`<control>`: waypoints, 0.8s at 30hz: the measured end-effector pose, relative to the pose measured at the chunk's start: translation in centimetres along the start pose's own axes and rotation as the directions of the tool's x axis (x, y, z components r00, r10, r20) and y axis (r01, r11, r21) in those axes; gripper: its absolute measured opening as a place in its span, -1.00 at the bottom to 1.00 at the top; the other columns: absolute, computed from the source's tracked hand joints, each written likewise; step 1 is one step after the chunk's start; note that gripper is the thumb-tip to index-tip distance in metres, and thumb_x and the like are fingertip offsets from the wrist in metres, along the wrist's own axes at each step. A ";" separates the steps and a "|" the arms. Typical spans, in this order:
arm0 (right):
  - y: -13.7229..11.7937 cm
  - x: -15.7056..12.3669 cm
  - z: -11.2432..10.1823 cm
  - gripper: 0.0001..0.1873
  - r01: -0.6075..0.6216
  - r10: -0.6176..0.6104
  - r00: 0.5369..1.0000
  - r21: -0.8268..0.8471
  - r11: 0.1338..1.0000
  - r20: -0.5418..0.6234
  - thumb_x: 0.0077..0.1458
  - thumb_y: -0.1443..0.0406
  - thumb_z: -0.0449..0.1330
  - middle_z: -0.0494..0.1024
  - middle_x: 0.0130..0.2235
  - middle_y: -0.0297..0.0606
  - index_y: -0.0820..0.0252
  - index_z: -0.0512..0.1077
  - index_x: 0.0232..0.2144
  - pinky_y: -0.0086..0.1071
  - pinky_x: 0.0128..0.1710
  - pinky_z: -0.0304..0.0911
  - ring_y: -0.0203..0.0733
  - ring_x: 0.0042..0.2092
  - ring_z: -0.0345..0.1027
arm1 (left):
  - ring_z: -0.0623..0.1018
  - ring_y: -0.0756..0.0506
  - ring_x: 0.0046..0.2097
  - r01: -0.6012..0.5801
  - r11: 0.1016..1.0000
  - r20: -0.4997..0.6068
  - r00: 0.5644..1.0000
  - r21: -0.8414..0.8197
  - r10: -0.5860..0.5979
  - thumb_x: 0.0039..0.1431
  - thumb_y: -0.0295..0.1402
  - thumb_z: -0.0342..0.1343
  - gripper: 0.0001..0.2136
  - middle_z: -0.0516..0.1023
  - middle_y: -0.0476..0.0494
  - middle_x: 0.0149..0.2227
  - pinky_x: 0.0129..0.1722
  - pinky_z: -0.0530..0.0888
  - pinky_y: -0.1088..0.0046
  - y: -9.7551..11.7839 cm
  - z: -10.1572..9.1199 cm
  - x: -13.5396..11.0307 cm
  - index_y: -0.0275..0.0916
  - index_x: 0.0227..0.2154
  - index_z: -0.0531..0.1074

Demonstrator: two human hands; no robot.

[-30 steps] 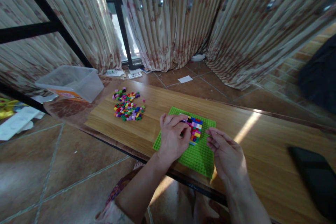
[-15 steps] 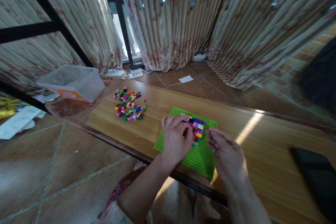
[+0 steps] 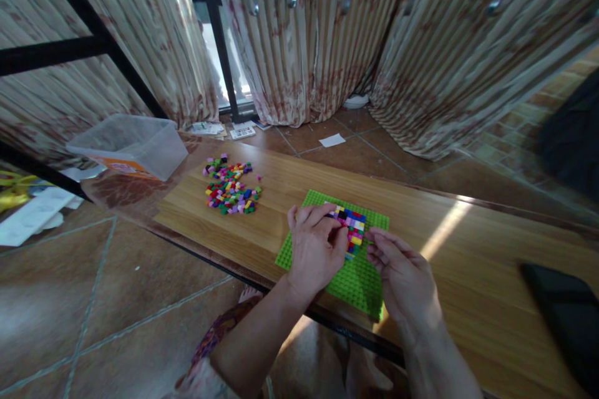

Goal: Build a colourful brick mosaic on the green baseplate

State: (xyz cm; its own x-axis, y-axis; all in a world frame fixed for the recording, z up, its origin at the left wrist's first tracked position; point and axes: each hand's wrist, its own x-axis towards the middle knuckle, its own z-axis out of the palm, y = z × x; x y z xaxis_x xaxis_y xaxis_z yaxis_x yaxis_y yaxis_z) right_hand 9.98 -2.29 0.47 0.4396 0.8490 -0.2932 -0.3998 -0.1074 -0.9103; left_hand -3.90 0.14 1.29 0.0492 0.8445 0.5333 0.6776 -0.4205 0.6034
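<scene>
A green studded baseplate (image 3: 358, 283) lies on the wooden table, with a patch of small multicoloured bricks (image 3: 356, 229) set side by side on it. My left hand (image 3: 314, 250) rests over the left part of this patch. Its fingers are bent, with thumb and forefinger curled towards each other above the bricks; what lies between their tips is hidden. At the right edge of the patch, my right hand (image 3: 406, 277) has thumb and fingers pinched together. Anything in that pinch is too small to make out.
A loose pile of coloured bricks (image 3: 231, 190) lies left on the wooden table (image 3: 281, 171). Beyond it stands a clear plastic box (image 3: 135, 144) with an orange label. A dark flat device (image 3: 561, 312) lies at the right. Curtains (image 3: 318, 50) hang behind the table.
My right hand has moved slightly left, nearer the brick patch. My left thumb has shifted a little to the right over the bricks. The pile and box stay put.
</scene>
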 end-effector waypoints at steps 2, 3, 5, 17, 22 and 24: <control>0.1 0.0 -0.1 -0.67 0.012 -0.012 1.000 -0.007 1.000 0.009 -0.28 0.18 0.49 0.64 -0.38 -0.28 0.18 0.61 -0.39 -0.49 -0.45 0.31 -0.38 -0.45 0.40 | 0.49 -0.18 0.00 0.007 1.000 0.003 1.000 0.010 -0.007 0.16 -0.37 0.21 -0.93 0.62 -0.02 -0.04 0.15 0.26 0.01 0.0 0.0 0.0 -0.12 -0.44 0.49; 0.1 0.0 -0.1 -0.67 0.014 -0.014 1.000 -0.008 1.000 0.010 -0.28 0.18 0.49 0.64 -0.38 -0.28 0.18 0.61 -0.39 -0.49 -0.45 0.31 -0.37 -0.45 0.40 | 0.49 -0.18 0.00 0.007 1.000 0.005 1.000 0.016 -0.007 0.15 -0.37 0.22 -0.93 0.62 -0.03 -0.04 0.16 0.25 0.00 0.0 0.0 0.0 -0.12 -0.44 0.49; 0.2 0.0 -0.2 -0.67 0.012 -0.012 1.000 -0.007 1.000 0.010 -0.28 0.18 0.49 0.64 -0.38 -0.28 0.18 0.61 -0.39 -0.49 -0.45 0.31 -0.37 -0.45 0.39 | 0.48 -0.19 0.01 0.003 1.000 0.010 1.000 0.029 -0.004 0.15 -0.37 0.23 -0.93 0.62 -0.02 -0.04 0.19 0.20 -0.04 -0.1 -0.1 0.1 -0.11 -0.44 0.50; 0.1 -0.1 -0.2 -0.67 0.001 -0.001 1.000 -0.007 1.000 0.002 -0.30 0.19 0.49 0.64 -0.39 -0.28 0.18 0.62 -0.40 -0.50 -0.46 0.30 -0.39 -0.46 0.37 | 0.46 -0.21 0.08 -0.024 0.995 0.069 0.997 0.098 0.018 0.19 -0.34 0.22 -0.93 0.63 -0.02 -0.03 0.28 0.05 -0.16 0.0 -0.3 0.6 -0.10 -0.41 0.53; 0.0 -0.1 0.0 -0.66 0.010 -0.010 1.000 -0.012 1.000 0.008 -0.31 0.18 0.49 0.64 -0.39 -0.27 0.19 0.62 -0.40 -0.49 -0.46 0.30 -0.38 -0.46 0.38 | 0.47 -0.21 0.07 -0.010 0.995 0.014 1.000 0.096 0.008 0.19 -0.38 0.19 -0.92 0.63 -0.05 -0.04 0.26 0.12 -0.09 0.1 0.2 0.2 -0.12 -0.43 0.51; 0.0 -0.2 0.1 -0.66 -0.001 0.001 1.000 -0.004 1.000 0.003 -0.32 0.19 0.50 0.64 -0.39 -0.27 0.19 0.62 -0.41 -0.50 -0.46 0.30 -0.39 -0.46 0.37 | 0.47 -0.20 0.07 -0.009 0.997 -0.002 1.000 0.079 0.009 0.18 -0.38 0.19 -0.91 0.64 -0.04 -0.06 0.26 0.12 -0.06 0.0 0.3 0.1 -0.13 -0.44 0.50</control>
State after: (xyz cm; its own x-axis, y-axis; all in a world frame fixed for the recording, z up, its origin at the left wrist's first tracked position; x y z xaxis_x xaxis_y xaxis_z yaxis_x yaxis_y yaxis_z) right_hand 9.87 -2.39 0.58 0.4372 0.8503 -0.2930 -0.3968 -0.1100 -0.9113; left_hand -3.64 0.31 1.20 0.0535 0.8400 0.5400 0.7327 -0.4004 0.5503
